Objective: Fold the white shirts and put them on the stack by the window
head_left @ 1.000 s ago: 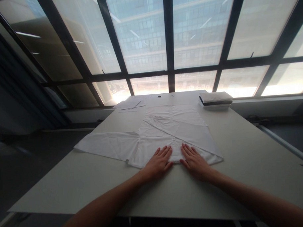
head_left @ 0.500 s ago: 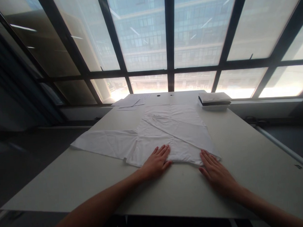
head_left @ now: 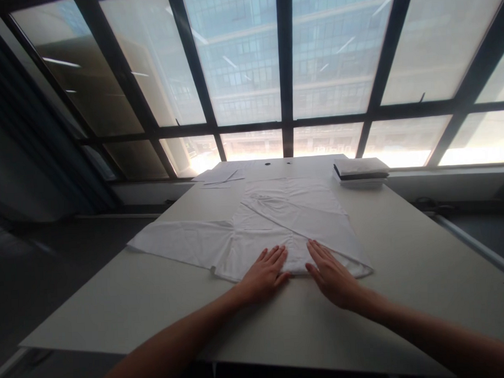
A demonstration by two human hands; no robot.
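A white shirt (head_left: 261,213) lies spread on the white table (head_left: 157,313). One sleeve (head_left: 183,241) stretches out to the left, and on the right side a part is folded over in a slanting line across the body. My left hand (head_left: 265,272) rests flat on the near edge of the cloth, fingers stretched forward. Close to its right, my right hand (head_left: 331,274) is laid on the same edge with its fingers extended, beside the slanted fold. Neither hand grips anything.
Loose paper sheets (head_left: 222,176) lie at the table's far left. A stack of folded or bound items (head_left: 361,172) sits at the far right. Tall windows (head_left: 247,57) rise behind the table, and a dark curtain (head_left: 39,130) hangs at the left.
My right hand has slid left along the near edge of the shirt, closer to my left hand. My left hand stays at about the same spot on the cloth. The view has shifted slightly.
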